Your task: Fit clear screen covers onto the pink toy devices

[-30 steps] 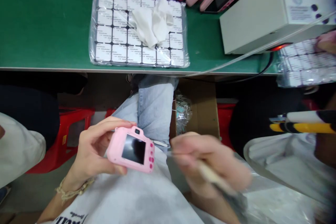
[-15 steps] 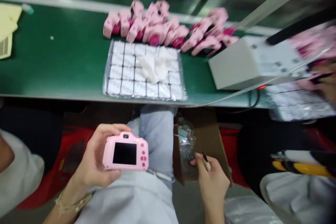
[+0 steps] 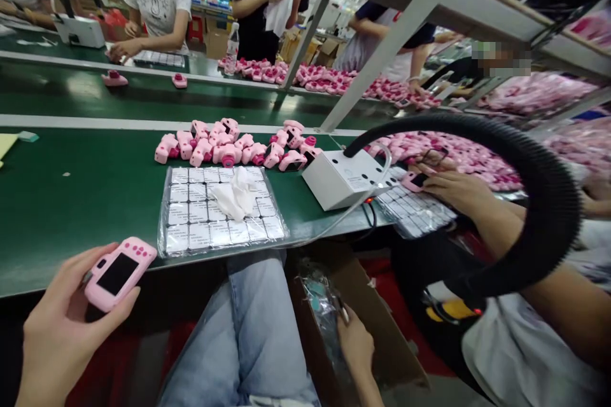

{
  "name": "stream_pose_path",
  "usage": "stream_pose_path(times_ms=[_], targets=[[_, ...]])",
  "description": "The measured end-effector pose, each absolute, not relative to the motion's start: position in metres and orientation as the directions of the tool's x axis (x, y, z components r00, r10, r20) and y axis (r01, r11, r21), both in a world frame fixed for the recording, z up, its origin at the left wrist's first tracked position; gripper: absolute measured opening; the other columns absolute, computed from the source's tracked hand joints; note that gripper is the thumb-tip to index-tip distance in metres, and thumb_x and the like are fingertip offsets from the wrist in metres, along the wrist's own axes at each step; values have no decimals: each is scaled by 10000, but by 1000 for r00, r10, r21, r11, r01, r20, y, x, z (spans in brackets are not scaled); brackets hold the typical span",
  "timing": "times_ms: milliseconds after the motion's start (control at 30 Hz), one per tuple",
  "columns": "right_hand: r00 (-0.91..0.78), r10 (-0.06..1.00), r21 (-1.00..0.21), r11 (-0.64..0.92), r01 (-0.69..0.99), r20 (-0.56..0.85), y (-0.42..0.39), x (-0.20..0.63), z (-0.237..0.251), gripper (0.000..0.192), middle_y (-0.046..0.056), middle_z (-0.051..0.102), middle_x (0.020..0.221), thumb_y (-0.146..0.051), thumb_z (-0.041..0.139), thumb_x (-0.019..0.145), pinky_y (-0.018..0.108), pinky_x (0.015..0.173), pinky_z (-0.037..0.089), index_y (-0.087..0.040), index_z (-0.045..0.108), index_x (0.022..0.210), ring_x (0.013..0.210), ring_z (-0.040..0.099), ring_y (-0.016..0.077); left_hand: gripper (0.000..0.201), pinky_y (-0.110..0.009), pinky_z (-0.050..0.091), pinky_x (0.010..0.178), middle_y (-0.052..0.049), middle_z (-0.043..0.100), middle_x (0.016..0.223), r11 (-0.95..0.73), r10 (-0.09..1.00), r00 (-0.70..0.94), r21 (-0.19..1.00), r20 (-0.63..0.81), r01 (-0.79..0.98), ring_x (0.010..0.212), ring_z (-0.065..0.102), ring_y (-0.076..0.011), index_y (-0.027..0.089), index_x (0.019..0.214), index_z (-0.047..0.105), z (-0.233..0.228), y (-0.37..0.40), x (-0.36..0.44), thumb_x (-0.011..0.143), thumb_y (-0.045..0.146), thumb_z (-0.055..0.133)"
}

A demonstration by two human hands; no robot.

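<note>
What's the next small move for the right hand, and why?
Probably pull one small piece out of the plastic bag. The right hand is down in the cardboard box with its fingertips at the bag, while the left hand holds the pink toy camera screen-up near the table edge.

pink toy camera (image 3: 119, 273) in hand: 1 | white control box (image 3: 346, 178): 1 | cardboard box (image 3: 367, 324): 1

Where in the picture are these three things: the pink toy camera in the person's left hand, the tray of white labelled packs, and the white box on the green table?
pink toy camera (image 3: 119, 272), head view, on its dark screen.
tray of white labelled packs (image 3: 191, 232), head view, on a pack in its lower left part.
white box (image 3: 341, 179), head view, on its top face.
</note>
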State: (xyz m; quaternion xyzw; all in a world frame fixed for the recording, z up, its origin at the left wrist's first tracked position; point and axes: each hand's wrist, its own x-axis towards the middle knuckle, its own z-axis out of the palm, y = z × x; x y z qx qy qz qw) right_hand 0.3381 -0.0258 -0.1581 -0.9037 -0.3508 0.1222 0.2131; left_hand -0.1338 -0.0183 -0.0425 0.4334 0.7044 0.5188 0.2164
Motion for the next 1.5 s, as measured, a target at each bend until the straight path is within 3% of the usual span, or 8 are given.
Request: stream_pose_path(times_ms=[267,400,500,633,833,1000,1200,1500], targets=[[448,866,-613,-233,755,223,4,266,-76,501,49,739,803,-677,461,1058,333,658,500,-256,692,1203,700,708,275,698,-583,575,1182,-67,777,1453,192,892,-442,802,98,566,1364,715,-434,361,1408,729,-65,27,-168,792,668,841],[138,975,-168,-109,980,175,105,235,-24,341,85,703,799,-412,449,1117,341,716,451,-213,686,974,785,682,271,699,-522,599,1148,-77,789,1441,172,915,-395,808,81,564,1407,702,-414,345,1410,700,-64,28,-169,801,657,843],[125,983,-68,-117,991,134,157,229,-13,199,191,759,936,-276,600,1029,383,759,463,-149,725,940,912,704,344,648,-485,620,1094,-95,798,1410,156,923,-374,796,94,585,1341,742,-390,313,1403,684,-63,28,-169,855,639,798],[98,967,-90,-79,993,236,173,215,-21,310,265,752,1253,-327,607,1041,494,897,526,-107,759,1198,1117,680,431,605,-466,618,1081,-132,778,1445,82,938,-313,782,149,617,1301,766,-356,257,1436,647,-60,30,-161,914,542,756],[-404,856,-258,490,833,321,178,149,-33,344,138,773,1325,-363,617,1074,454,970,548,-231,721,1374,1197,683,353,704,-517,590,1141,-137,752,1501,94,923,-354,799,155,594,1367,734,-361,266,1505,587,-57,34,-152,891,522,817],[-201,932,-233,277,932,303,199,165,-38,279,169,771,1102,-186,524,1037,425,850,524,-164,778,1148,983,690,328,679,-504,588,1157,-136,675,1592,22,890,-397,850,223,527,1404,698,-354,279,1542,579,-63,25,-154,944,493,819],[80,856,-263,68,962,511,205,229,-23,437,249,733,1282,-91,494,878,558,1024,499,-105,765,1221,1194,628,416,302,-457,556,1179,-55,762,1258,-256,691,-386,705,612,661,1285,729,-296,262,1248,731,-34,15,-108,976,136,760],[-306,943,-445,333,831,134,218,91,-6,117,51,789,888,-256,651,1007,306,746,468,-186,744,1013,839,711,220,395,-586,593,1136,-251,707,1361,-289,910,114,412,399,864,1328,679,-396,73,1404,595,-33,103,-14,1017,65,516]])
